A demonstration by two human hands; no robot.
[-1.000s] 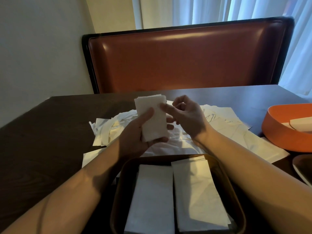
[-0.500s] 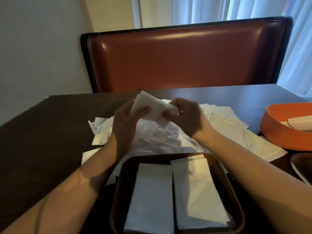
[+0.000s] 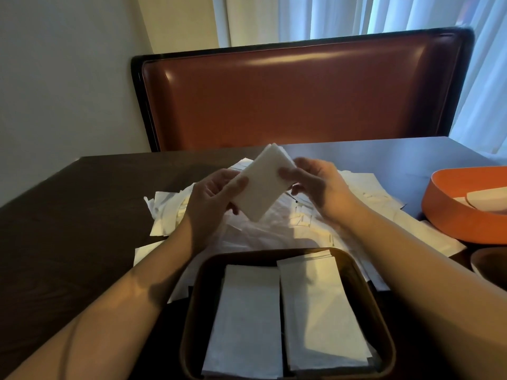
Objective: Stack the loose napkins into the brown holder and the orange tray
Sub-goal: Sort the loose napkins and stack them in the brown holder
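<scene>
Folded napkin bundle (image 3: 263,185) held tilted in the air above the loose napkin pile (image 3: 274,229), beyond the brown holder (image 3: 365,292); left hand (image 3: 211,198) pinches its lower edge, right hand (image 3: 315,182) its upper side, fingers of both curled on it, likely to square the edges. Brown holder holds two stacks side by side. Orange tray (image 3: 452,215) sits right of the holder on the desk (image 3: 68,229).

Two hands (image 3: 211,198) (image 3: 315,185), one brown holder (image 3: 365,286) with two napkin stacks (image 3: 247,319) (image 3: 318,311), one orange tray (image 3: 450,215).
</scene>
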